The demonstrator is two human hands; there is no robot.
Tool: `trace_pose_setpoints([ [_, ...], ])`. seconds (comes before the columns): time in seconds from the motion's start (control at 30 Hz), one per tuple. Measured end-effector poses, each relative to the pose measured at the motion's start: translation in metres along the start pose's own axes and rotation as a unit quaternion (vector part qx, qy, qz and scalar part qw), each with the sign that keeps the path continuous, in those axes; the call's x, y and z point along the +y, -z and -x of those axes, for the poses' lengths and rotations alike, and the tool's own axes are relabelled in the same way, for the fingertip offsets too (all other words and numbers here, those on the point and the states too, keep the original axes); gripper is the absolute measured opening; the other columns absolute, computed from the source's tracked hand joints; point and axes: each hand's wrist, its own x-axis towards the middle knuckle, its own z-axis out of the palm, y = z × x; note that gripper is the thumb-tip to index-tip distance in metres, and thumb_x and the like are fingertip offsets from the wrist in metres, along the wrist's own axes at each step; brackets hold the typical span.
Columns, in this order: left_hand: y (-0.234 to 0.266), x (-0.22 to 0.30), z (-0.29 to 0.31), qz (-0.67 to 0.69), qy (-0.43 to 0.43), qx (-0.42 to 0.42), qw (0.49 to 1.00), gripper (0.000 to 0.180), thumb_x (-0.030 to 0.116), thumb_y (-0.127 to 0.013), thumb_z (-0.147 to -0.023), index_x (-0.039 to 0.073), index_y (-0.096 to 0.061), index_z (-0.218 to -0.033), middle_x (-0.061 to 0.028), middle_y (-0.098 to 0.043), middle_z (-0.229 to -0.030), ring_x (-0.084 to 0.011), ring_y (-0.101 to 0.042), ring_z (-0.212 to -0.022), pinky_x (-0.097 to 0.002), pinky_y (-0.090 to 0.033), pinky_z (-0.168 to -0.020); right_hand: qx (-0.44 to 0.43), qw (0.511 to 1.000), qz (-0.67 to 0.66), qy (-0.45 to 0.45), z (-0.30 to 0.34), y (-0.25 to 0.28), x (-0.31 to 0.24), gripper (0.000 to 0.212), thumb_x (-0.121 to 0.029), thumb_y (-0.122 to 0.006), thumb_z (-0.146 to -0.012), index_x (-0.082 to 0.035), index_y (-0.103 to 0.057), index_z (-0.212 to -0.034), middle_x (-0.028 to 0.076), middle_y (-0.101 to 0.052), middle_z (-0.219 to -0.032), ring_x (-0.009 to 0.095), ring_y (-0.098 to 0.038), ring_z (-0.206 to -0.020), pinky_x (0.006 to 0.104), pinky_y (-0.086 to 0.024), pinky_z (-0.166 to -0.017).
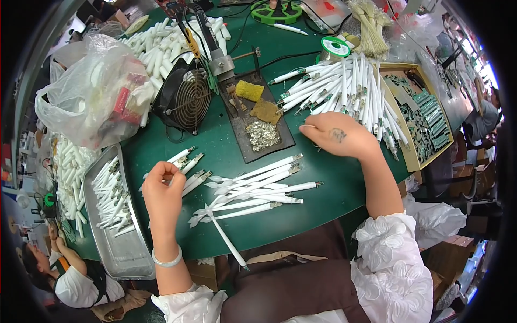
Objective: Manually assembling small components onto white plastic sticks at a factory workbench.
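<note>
Green desk [344, 185], left fingers [160, 171] curled beside white sticks [193, 163], right fingers [313, 129] bunched near black tray [250, 155], gap and grip unclear.

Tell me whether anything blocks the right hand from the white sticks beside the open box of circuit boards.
Nothing visible does. The right hand is at the near edge of the white sticks; contact is unclear. The black board lies to its left, outside that path.

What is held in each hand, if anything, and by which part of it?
It cannot be told: the left hand is curled beside white sticks, the right hand near a pile of them, and each hides its own grip.
</note>
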Motion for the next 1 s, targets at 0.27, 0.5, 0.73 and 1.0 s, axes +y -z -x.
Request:
trace_pose_setpoints([
  [0.27, -0.002, -0.007, 0.003, -0.209, -0.181, -0.003, 0.961, 0.007, 0.001, -0.064, -0.075, -0.003, -0.062, -0.081, -0.0129, -0.061, -0.083, -0.0284, -0.058, -0.079, -0.0376, -0.046, -0.072, -0.083, 0.989, -0.047, 0.114, 0.002, 0.003, 0.001, 0.016, -0.015, -0.066, -0.071, -0.005, -0.063, -0.082, 0.007, -0.050, -0.059, 0.025, -0.055, -0.060, 0.0363, -0.043, -0.058],
  [0.5, -0.026, 0.050, 0.019, -0.115, -0.315, -0.078, 0.939, 0.012, 0.003, -0.062, -0.078, -0.001, -0.062, -0.089, -0.0144, -0.063, -0.090, -0.0315, -0.058, -0.084, -0.0380, -0.046, -0.076, -0.033, 0.986, -0.067, 0.152, -0.005, -0.004, 0.000, 0.012, -0.011, -0.065, -0.074, -0.003, -0.063, -0.083, 0.004, -0.053, -0.059, 0.020, -0.052, -0.055, 0.0327, -0.043, -0.056],
  [0.73, -0.067, 0.070, 0.006, -0.053, -0.325, -0.212, 0.920, 0.018, 0.005, -0.062, -0.081, -0.002, -0.060, -0.097, -0.0119, -0.063, -0.086, -0.0263, -0.060, -0.081, -0.0344, -0.047, -0.076, -0.030, 0.940, -0.304, 0.151, -0.005, -0.015, -0.020, 0.017, -0.015, -0.058, -0.090, 0.002, -0.060, -0.090, -0.002, -0.053, -0.065, 0.003, -0.043, -0.064, 0.0243, -0.038, -0.056],
  [1.0, -0.065, 0.062, -0.011, 0.218, 0.053, -0.357, 0.907, 0.013, 0.009, -0.062, -0.084, -0.001, -0.058, -0.092, -0.0028, -0.061, -0.077, -0.0065, -0.055, -0.061, -0.0204, -0.042, -0.051, -0.001, 0.935, -0.348, 0.072, -0.007, -0.021, -0.037, 0.011, -0.011, -0.062, -0.085, -0.002, -0.062, -0.091, -0.003, -0.046, -0.060, 0.004, -0.039, -0.056, 0.0238, -0.034, -0.051],
])
